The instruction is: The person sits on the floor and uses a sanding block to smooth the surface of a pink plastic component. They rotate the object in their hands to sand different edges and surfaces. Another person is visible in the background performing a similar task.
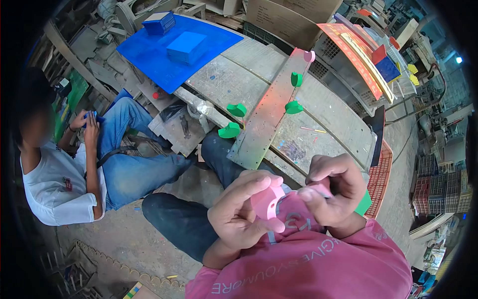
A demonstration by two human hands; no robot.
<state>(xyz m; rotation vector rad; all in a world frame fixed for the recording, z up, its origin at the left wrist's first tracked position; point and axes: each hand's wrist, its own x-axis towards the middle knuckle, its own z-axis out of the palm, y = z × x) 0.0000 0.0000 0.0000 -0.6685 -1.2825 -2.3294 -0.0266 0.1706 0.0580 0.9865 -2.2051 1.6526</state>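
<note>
Between the fingers and thumb of my left hand [239,209] is a pink curved piece [270,203] with a small hole in its edge. Level with it on the right, my right hand [338,187] is closed in a pinch on a small thin pink piece [322,189], partly hidden by the fingers. The two hands are apart, above my lap. Just beyond them a long board [269,114] dotted with small holes slants across the bench. Along its edges stand several green shaped pieces [294,107], some visibly on thin sticks, and a pink piece [309,56] sits at its far end.
Stacks of blue square pieces [186,48] lie on a blue sheet [149,60] at the bench's far left. A seated co-worker [64,184] on the left handles a small blue piece [98,117]. An orange-red crate [381,179] stands to the right of the wooden bench [338,114].
</note>
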